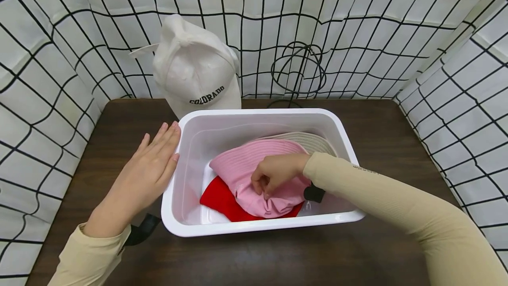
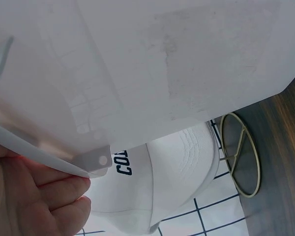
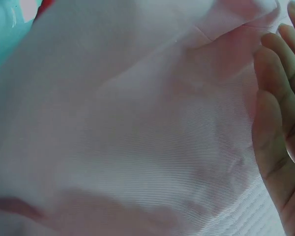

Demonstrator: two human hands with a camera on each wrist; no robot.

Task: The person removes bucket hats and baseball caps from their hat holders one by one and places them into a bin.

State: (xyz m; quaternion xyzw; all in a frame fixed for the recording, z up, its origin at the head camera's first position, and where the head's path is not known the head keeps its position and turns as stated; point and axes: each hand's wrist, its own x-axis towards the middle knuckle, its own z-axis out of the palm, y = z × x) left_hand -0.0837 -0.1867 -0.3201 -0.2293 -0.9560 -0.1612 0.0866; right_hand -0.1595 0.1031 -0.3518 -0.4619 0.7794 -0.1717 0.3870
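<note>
A white plastic tub (image 1: 254, 228) stands on the table with hats inside. My left hand (image 1: 152, 167) rests against its left rim, fingers straight; in the left wrist view the fingertips (image 2: 71, 201) are right at the rim's edge. Over the pink bucket hat (image 1: 254, 158) is my right hand (image 1: 278, 173), its fingers loosely bent. The right wrist view shows these fingers (image 3: 270, 132) beside the pink cloth with nothing gripped. Under the pink hat lies red cloth (image 1: 218, 200); behind it a beige ribbed brim (image 1: 311, 140) shows.
A white cap (image 1: 194, 61) lettered COLORADO sits on a stand (image 2: 255, 162) behind the tub's left corner. A bare wire stand (image 1: 299, 67) is at the back. Black wire grid panels (image 1: 444, 78) surround the dark wooden table (image 1: 254, 259).
</note>
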